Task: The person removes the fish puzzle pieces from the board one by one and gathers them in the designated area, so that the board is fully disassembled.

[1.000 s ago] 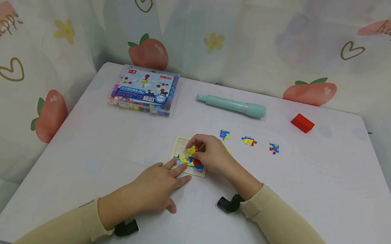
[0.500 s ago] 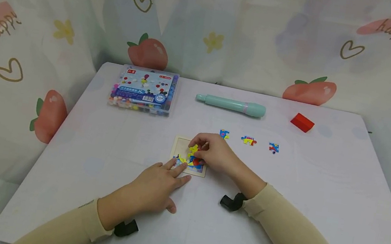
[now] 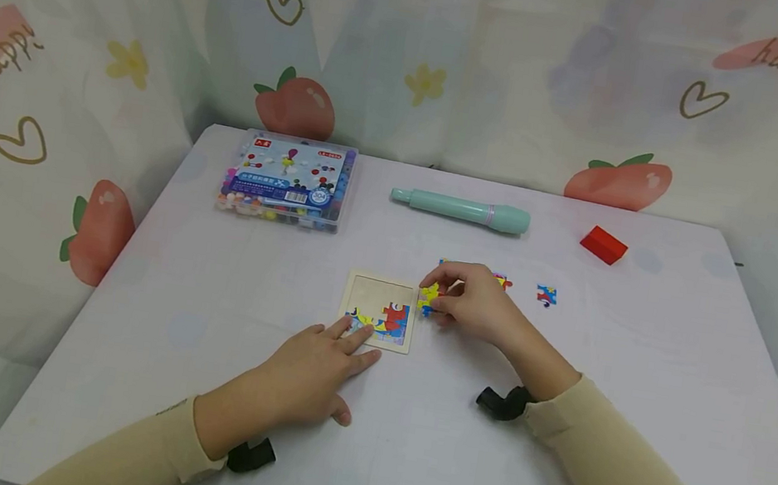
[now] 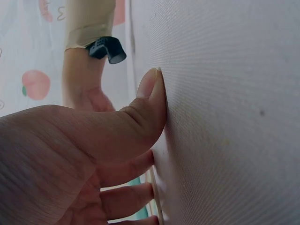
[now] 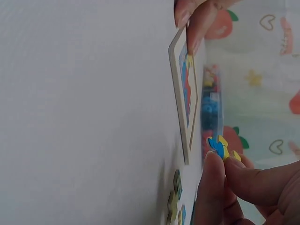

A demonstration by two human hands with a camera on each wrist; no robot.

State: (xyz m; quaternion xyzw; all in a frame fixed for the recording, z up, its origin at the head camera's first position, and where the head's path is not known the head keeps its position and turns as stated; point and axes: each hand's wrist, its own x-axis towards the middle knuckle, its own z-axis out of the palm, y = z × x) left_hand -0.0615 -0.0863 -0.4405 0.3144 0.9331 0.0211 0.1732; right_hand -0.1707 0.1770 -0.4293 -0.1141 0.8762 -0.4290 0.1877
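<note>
A small wooden jigsaw tray point(image 3: 382, 288) lies mid-table, its lower part filled with red, blue and yellow pieces. My left hand point(image 3: 305, 372) rests with outstretched fingertips on the tray's lower left, partly covering the pieces there. Just right of the tray, my right hand point(image 3: 476, 302) pinches a yellow and blue puzzle piece point(image 3: 428, 300) between thumb and fingers. In the right wrist view that piece point(image 5: 219, 146) is held up off the table. Behind the right hand lie loose puzzle pieces, one point(image 3: 545, 294) fully visible and others point(image 3: 506, 281) partly hidden.
At the back left stands a clear-sided box point(image 3: 287, 179) of colourful beads. A mint-green tube point(image 3: 460, 210) with a wider end lies at the back middle. Further right is a red block point(image 3: 603, 245). Patterned cloth hangs behind the white table point(image 3: 630, 446).
My right hand has lifted the yellow and blue puzzle piece out of the tray area and carried it right, past the tray's edge. The left hand stays in place.
</note>
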